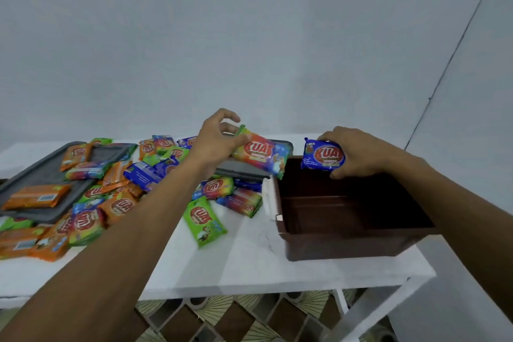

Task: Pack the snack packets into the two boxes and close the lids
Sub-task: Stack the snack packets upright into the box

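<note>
A brown box (347, 247) stands open at the right end of the white table (244, 264), and nothing shows inside it. My right hand (358, 151) grips a blue snack packet (322, 158) above the box's far edge. My left hand (215, 140) pinches one end of a multicoloured packet (261, 154), held in the air just left of the box. Several more packets (116, 197) in orange, green and blue lie heaped on the left half of the table.
A grey lid (41, 172) lies flat at the far left under some packets. Another grey lid (241, 168) lies behind the box's left corner. The table's front edge runs close to me, with patterned floor (222, 319) below.
</note>
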### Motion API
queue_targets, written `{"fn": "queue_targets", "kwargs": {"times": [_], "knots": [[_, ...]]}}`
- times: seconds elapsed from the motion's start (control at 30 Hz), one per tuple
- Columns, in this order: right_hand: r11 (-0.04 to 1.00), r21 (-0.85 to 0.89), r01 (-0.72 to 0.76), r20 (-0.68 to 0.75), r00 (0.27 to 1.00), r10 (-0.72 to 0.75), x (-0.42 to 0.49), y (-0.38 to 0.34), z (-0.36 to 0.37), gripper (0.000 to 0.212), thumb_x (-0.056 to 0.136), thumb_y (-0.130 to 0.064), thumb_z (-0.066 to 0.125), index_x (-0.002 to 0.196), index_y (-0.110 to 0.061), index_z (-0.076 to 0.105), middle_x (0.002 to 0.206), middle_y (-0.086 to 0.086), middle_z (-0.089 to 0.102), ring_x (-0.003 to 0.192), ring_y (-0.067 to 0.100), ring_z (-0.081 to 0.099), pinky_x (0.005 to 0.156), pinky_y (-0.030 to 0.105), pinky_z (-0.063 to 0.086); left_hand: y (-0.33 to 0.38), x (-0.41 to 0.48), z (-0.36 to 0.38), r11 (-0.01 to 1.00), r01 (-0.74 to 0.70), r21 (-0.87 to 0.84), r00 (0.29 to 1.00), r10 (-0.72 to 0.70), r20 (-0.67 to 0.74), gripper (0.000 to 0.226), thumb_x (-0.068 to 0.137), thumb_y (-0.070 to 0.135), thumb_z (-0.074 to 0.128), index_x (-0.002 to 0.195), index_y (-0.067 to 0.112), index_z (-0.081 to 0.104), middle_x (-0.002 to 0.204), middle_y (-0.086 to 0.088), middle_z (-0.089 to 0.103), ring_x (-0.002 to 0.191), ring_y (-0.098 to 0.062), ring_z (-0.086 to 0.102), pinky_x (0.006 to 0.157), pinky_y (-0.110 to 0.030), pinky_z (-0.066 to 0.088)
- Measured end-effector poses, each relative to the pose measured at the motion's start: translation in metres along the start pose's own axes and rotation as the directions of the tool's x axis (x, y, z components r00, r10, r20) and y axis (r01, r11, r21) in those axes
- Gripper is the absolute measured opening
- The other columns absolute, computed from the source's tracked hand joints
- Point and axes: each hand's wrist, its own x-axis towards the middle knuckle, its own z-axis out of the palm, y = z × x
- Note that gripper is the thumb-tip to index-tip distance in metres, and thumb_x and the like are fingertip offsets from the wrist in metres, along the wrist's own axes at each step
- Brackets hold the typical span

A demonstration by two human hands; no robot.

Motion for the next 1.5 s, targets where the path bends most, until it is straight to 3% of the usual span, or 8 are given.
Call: {"fn": "queue_targets", "kwargs": {"times": [0.13,0.3,0.47,0.6,0.7,0.8,0.97,1.5], "knots": [[0.992,-0.120,0.024,0.100,0.995,-0.012,-0.008,0.039,0.007,0.082,0.067,-0.046,0.082,0.137,-0.025,0.044,0.126,-0.003,0.055,0.108,0.017,0.052,0.089,0.033,0.048,0.008,0.004,0.054,0.957,-0.090,0.275,0.988,0.053,0.142,0.015,0.085,0.016,0.073,0.098,0.021,0.069,0.105,-0.006,0.061,0.088,-0.019,0.066,0.070,-0.035,0.057],[0.962,-0.254,0.103,0.272,0.962,-0.031,-0.007,0.065,0.039,0.082,0.068,-0.047,0.080,0.138,-0.028,0.041,0.131,-0.002,0.053,0.115,0.019,0.052,0.092,0.037,0.048,-0.007,0.005,0.115,0.775,-0.161,0.611,0.957,-0.029,0.289,0.009,0.084,0.015,0.071,0.087,0.014,0.062,0.097,-0.001,0.061,0.090,-0.017,0.060,0.069,-0.028,0.046],[0.906,-0.374,0.199,0.342,0.937,-0.065,0.000,0.073,0.068,0.081,0.075,-0.035,0.078,0.144,-0.021,0.038,0.140,0.003,0.046,0.119,0.026,0.053,0.087,0.037,0.048,-0.020,0.009,0.152,0.377,-0.255,0.890,0.938,-0.127,0.322,0.017,0.084,0.010,0.061,0.089,0.015,0.045,0.111,-0.011,0.058,0.100,-0.033,0.058,0.075,-0.038,0.045],[0.858,-0.449,0.251,0.362,0.929,-0.082,0.002,0.076,0.079,0.072,0.077,-0.043,0.075,0.138,-0.019,0.044,0.129,0.005,0.055,0.107,0.025,0.059,0.085,0.037,0.050,-0.016,0.011,0.161,-0.014,-0.287,0.958,0.954,-0.096,0.284,0.026,0.089,0.018,0.060,0.115,0.016,0.058,0.117,-0.008,0.060,0.109,-0.031,0.060,0.079,-0.039,0.043],[0.842,-0.462,0.277,0.358,0.927,-0.109,0.003,0.077,0.085,0.066,0.078,-0.046,0.074,0.133,-0.019,0.050,0.123,0.005,0.059,0.104,0.023,0.060,0.083,0.036,0.050,-0.021,0.008,0.165,-0.164,-0.331,0.929,0.944,-0.071,0.323,0.022,0.091,0.014,0.055,0.111,0.016,0.063,0.114,-0.007,0.063,0.107,-0.028,0.059,0.077,-0.039,0.042],[0.841,-0.453,0.296,0.343,0.929,-0.142,0.005,0.081,0.087,0.063,0.078,-0.047,0.074,0.130,-0.019,0.052,0.122,0.005,0.060,0.104,0.022,0.060,0.084,0.036,0.052,-0.028,0.008,0.167,-0.120,-0.445,0.887,0.893,-0.127,0.431,0.027,0.088,0.022,0.063,0.114,0.017,0.062,0.115,-0.006,0.062,0.105,-0.027,0.059,0.071,-0.039,0.042],[0.864,-0.404,0.300,0.302,0.936,-0.184,0.005,0.081,0.094,0.068,0.078,-0.053,0.072,0.132,-0.019,0.050,0.123,0.004,0.059,0.106,0.023,0.060,0.083,0.036,0.050,-0.048,0.016,0.183,0.085,-0.521,0.849,0.748,-0.433,0.503,0.079,0.068,0.053,0.080,0.133,0.020,0.050,0.127,-0.005,0.055,0.112,-0.026,0.056,0.084,-0.040,0.049],[0.944,-0.297,0.141,0.234,0.970,-0.071,-0.006,0.081,0.095,0.068,0.077,-0.057,0.071,0.128,-0.015,0.052,0.122,0.007,0.060,0.106,0.022,0.060,0.083,0.033,0.049,-0.063,0.004,0.166,0.082,-0.392,0.916,0.831,-0.394,0.391,0.062,0.084,0.032,0.072,0.138,0.016,0.045,0.132,-0.011,0.053,0.117,-0.032,0.055,0.091,-0.043,0.050]]}}
